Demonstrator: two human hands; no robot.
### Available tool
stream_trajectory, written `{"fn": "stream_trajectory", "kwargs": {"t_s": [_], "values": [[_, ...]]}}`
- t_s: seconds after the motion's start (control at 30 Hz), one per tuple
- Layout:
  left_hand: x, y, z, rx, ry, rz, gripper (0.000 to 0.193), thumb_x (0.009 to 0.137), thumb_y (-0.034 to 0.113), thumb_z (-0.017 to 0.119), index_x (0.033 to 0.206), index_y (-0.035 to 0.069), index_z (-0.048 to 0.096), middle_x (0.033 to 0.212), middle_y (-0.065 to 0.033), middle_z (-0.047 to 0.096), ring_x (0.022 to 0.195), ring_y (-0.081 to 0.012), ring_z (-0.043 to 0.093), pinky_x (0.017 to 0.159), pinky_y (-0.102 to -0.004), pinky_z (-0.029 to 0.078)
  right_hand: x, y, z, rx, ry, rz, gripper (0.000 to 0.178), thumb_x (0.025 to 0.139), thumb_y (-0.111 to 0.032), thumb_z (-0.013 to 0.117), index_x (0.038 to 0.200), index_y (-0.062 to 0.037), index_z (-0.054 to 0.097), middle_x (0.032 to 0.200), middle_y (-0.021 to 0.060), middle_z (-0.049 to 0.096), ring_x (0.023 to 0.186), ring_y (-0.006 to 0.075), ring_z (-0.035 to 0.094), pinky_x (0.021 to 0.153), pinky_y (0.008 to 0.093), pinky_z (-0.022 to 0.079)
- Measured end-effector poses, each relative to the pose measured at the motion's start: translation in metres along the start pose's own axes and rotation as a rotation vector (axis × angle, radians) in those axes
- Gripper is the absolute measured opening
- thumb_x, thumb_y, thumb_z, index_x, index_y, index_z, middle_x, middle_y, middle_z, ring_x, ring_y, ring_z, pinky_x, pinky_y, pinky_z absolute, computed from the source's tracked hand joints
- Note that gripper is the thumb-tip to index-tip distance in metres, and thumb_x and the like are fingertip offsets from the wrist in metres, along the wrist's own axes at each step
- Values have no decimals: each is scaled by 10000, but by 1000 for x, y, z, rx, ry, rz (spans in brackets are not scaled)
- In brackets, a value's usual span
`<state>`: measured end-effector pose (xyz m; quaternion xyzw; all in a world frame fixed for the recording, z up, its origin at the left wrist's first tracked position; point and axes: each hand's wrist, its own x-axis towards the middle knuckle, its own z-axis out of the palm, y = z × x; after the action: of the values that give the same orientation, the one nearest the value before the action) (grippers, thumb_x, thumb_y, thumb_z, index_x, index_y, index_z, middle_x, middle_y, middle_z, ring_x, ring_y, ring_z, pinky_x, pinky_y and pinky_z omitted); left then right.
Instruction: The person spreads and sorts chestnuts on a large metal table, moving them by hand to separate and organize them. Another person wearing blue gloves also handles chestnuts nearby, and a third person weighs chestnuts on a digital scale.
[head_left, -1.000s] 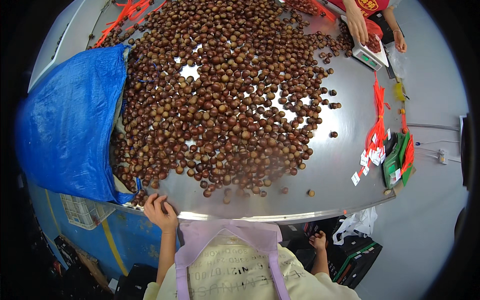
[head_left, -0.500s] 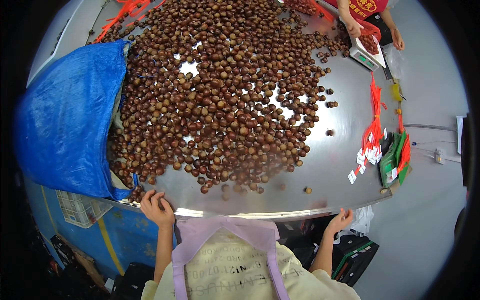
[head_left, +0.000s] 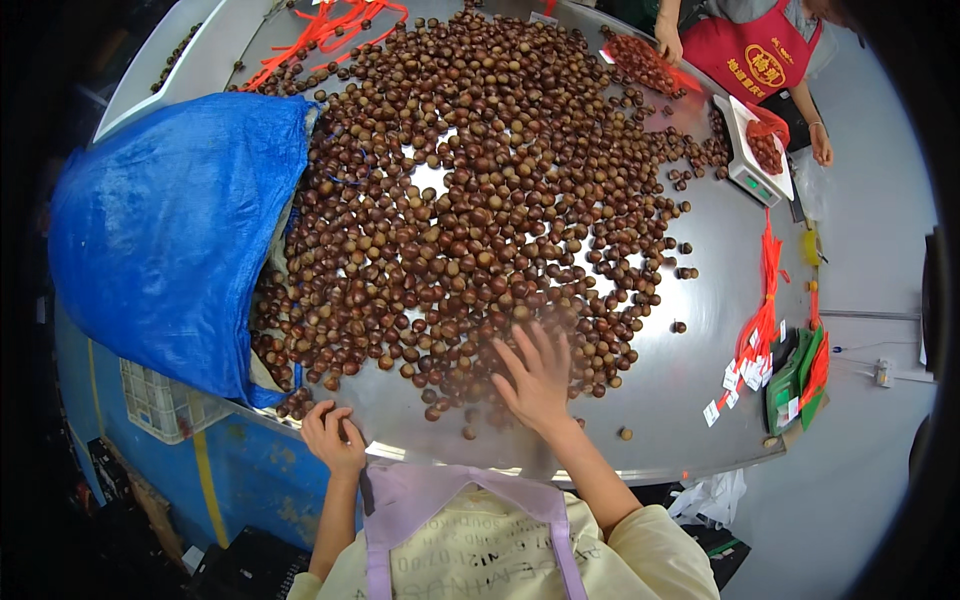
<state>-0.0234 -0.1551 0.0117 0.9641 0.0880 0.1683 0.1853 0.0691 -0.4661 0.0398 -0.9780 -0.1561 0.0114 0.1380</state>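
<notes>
inward from the right, the person's right hand (head_left: pixel 540 385) has swung over the near fringe of the chestnuts (head_left: pixel 455 180); half a second ago it hung off to the side, clear of them. that puts the closest nuts at its fingertips, with the loose heap spreading ahead and to either side. its fingers are splayed and closed on nothing; blur hides whether the tips touch a nut.

left of it, the left hand (head_left: pixel 333 438) stays at the near edge of the steel table (head_left: pixel 690 400), fingers bent; whether they pinch anything cannot be told. beyond that hand, a blue sack (head_left: pixel 180 230) lies with its mouth toward the heap.

right of the right hand are a stray nut (head_left: pixel 625 433) and, farther out, red netting (head_left: pixel 768 275) with white tags. far ahead and rightward, a co-worker's hand (head_left: pixel 669 40) has moved off the scale (head_left: pixel 757 186) toward a filled net bag (head_left: pixel 640 62).
</notes>
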Motion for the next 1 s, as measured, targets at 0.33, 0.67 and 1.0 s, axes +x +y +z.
{"fn": "stream_trajectory", "kwargs": {"t_s": [0.33, 0.67, 1.0], "values": [[0, 2, 0, -22, -35, -27, 111, 714, 64, 568, 806, 92, 625, 1029, -108, 562, 969, -318, 507, 874, -418, 363, 83, 48, 7, -78, 39, -7, 504, 937, -438, 476, 1409, -284, 386, 1493, 13, 295, 1406, 253, 187, 1135, 543, 81], [-2, 1, 2, -26, -42, 0, 106, 747, 67, 555, 837, 80, 608, 1027, -117, 562, 970, -319, 503, 872, -426, 354, 148, 103, 15, -142, 168, 197, 462, 988, -440, 292, 1420, -294, 362, 1517, -5, 257, 1427, 226, 138, 1140, 540, 7], [3, 2, -3, -25, -52, -28, 74, 762, 77, 558, 815, 73, 608, 1010, -114, 558, 933, -306, 505, 844, -405, 359, 188, 143, -6, -124, 89, 411, 493, 976, -480, 321, 1439, -310, 319, 1524, 23, 245, 1429, 252, 120, 1098, 629, 63]]}}
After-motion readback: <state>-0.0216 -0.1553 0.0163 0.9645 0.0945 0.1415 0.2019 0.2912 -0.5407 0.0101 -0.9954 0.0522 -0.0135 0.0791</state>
